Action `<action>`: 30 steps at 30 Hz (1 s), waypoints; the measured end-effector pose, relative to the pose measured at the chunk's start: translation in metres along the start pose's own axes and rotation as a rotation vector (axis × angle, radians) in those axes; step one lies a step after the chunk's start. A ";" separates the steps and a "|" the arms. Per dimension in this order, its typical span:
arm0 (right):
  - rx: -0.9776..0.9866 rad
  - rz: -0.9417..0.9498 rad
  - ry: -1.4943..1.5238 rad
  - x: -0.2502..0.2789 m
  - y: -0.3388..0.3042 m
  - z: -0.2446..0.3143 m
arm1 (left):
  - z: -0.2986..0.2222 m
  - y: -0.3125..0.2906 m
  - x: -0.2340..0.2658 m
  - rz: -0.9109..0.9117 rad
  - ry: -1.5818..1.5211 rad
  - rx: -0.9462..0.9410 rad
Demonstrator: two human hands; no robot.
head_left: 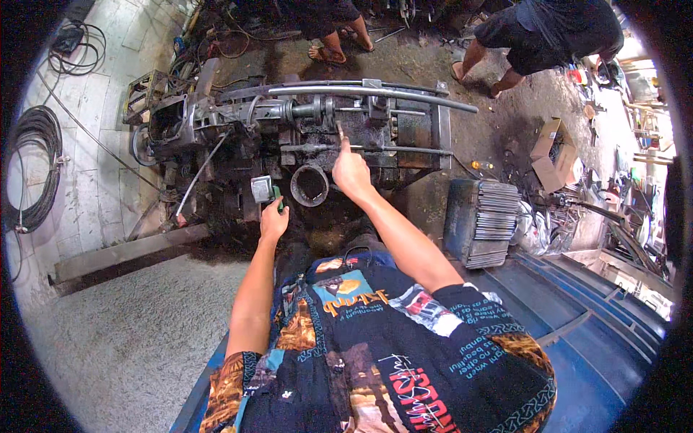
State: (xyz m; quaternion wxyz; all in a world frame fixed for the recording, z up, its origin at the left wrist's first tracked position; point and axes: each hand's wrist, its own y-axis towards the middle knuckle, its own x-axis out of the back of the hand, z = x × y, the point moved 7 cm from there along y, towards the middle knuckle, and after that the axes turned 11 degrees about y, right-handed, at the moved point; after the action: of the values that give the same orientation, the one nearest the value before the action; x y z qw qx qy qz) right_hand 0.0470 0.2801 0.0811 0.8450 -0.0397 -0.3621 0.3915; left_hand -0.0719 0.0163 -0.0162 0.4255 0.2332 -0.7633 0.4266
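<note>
Over the machine (310,110), your right hand (351,173) extends a finger, its grip impossible to tell; your left hand (274,219) clamps a green-handled tool (262,190).

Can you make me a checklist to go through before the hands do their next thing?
1. Left hand gripping the green-handled tool: ok.
2. Right hand kept away from the machine: not ok, its pointing finger reaches over it.
3. Machine parts stopped: cannot tell from one picture.
4. Gloves on: not ok, both hands are bare.
5. Other people out of the way: ok, both stand beyond the machine.
</note>
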 end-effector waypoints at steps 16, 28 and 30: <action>-0.005 -0.126 0.231 0.025 -0.049 -0.042 | -0.014 0.002 0.001 -0.037 -0.038 -0.047; -0.170 -0.546 -0.009 0.066 -0.068 -0.217 | -0.013 0.000 0.002 0.001 0.050 -0.022; -0.083 -0.618 -0.032 0.069 -0.051 -0.222 | -0.021 -0.001 0.006 0.006 0.065 -0.021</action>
State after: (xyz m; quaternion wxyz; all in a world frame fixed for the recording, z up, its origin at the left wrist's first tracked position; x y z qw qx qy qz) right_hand 0.2518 0.3411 -0.0241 0.9160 0.0440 -0.3858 0.1013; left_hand -0.0650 0.0337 -0.0044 0.4511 0.2127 -0.7542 0.4272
